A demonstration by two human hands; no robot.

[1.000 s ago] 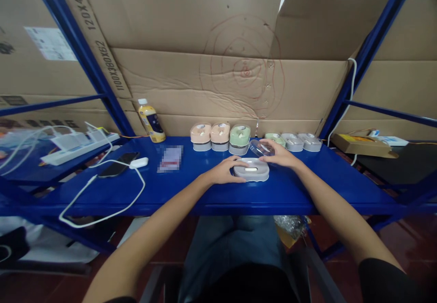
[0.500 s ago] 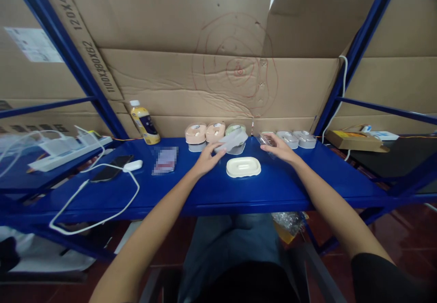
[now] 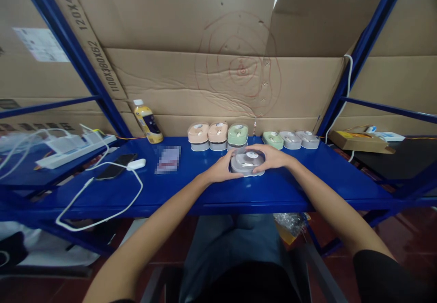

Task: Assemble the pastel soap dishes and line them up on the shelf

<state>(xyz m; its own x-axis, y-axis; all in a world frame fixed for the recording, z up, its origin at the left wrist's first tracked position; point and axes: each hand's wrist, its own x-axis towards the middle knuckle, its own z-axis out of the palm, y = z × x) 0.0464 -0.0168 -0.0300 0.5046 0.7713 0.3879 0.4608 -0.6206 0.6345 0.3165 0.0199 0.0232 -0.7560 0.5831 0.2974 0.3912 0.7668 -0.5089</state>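
Both my hands grip a grey oval container point(image 3: 248, 161) at the middle of the blue table. My left hand point(image 3: 223, 168) wraps its left side and my right hand point(image 3: 269, 158) its right side. A pale rim shows beneath the container. Behind it stand stacks with a green lid point(image 3: 238, 134) and peach lids point(image 3: 198, 133), point(image 3: 217, 132). To the right along the back sit a low green container point(image 3: 272, 140) and two grey ones point(image 3: 290, 140), point(image 3: 307, 139).
At the left are a yellow bottle point(image 3: 149, 123), a blurred packet point(image 3: 168, 159), a black phone point(image 3: 116, 166), a white cable point(image 3: 141, 187) and a power strip point(image 3: 75, 151). An open cardboard box point(image 3: 361, 142) lies beyond the right post.
My hands have come together from apart onto a grey container above where the cream tray lay. The translucent item in my left hand is out of sight. The low green container now shows fully.
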